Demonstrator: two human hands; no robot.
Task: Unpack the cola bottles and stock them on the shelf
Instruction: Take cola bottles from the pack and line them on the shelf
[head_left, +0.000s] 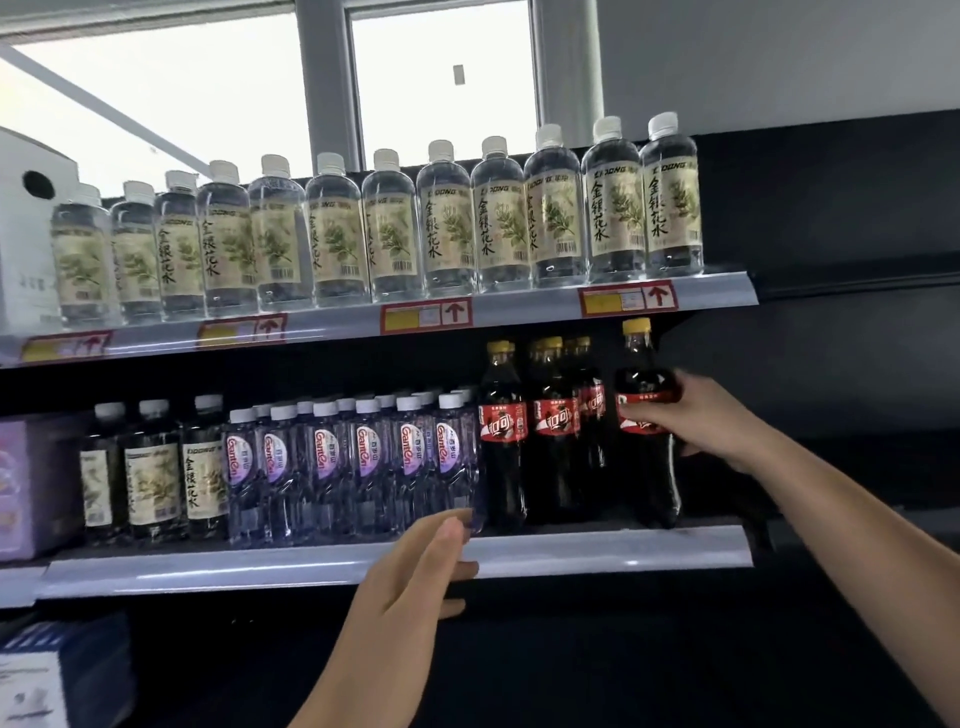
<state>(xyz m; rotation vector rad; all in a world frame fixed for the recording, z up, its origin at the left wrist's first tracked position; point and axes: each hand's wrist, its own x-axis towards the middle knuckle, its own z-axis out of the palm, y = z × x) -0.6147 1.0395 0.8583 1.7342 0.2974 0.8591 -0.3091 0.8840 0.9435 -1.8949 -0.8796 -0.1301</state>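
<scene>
The right hand grips the dark plastic cola bottle with the yellow cap and red label at label height, fingers wrapped round its far side and thumb toward the camera. The bottle stands upright at the right end of the grey metal middle shelf; whether its base bears fully on the shelf cannot be told.

The left hand holds nothing. Its fingers are straight and loosely together, hovering in front of the shelf edge, just below the clear water bottles with purple labels.

Risks, judged from this position:
- The held bottle sits near the front lip. Release before the base is flat could tip it forward off the shelf.
- Pushing it left too hard could knock the standing row of yellow-capped cola bottles just beside it; those bottles are tall and narrow and probably topple easily.
- The cap rides close under the price-tag rail of the upper shelf; lifting could strike it.
</scene>
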